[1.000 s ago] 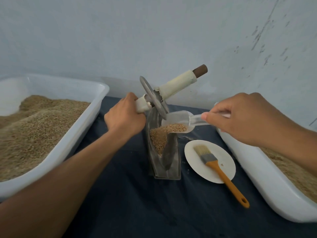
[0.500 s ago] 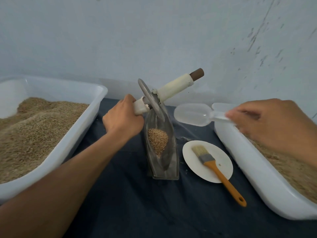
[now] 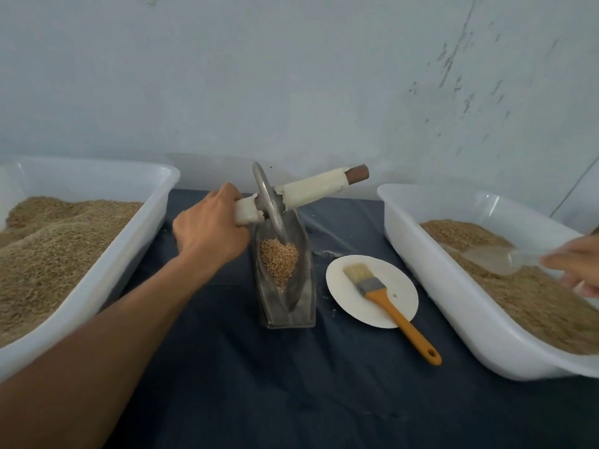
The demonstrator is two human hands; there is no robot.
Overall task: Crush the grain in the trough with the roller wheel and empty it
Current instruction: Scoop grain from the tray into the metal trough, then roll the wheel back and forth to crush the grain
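Observation:
A narrow metal trough [image 3: 301,306] stands in the middle of the dark cloth, with a small heap of grain [image 3: 278,259] in it. The roller wheel [image 3: 270,202] rests tilted at the trough's far end, its cloth-wrapped axle handle [image 3: 319,189] pointing up to the right. My left hand [image 3: 210,230] grips the left end of that axle. My right hand [image 3: 575,264], at the right edge and partly cut off, holds a clear plastic scoop [image 3: 491,259] over the grain in the right tub.
A large white tub [image 3: 139,222] of grain sits at the left, another white tub [image 3: 431,273] of grain at the right. A white plate [image 3: 398,306] with an orange-handled brush [image 3: 389,303] lies right of the trough. A wall stands close behind.
The scoop poured its grain into the trough, then my right hand carried it, emptied, rightwards into the right tub. My left hand kept its grip on the axle.

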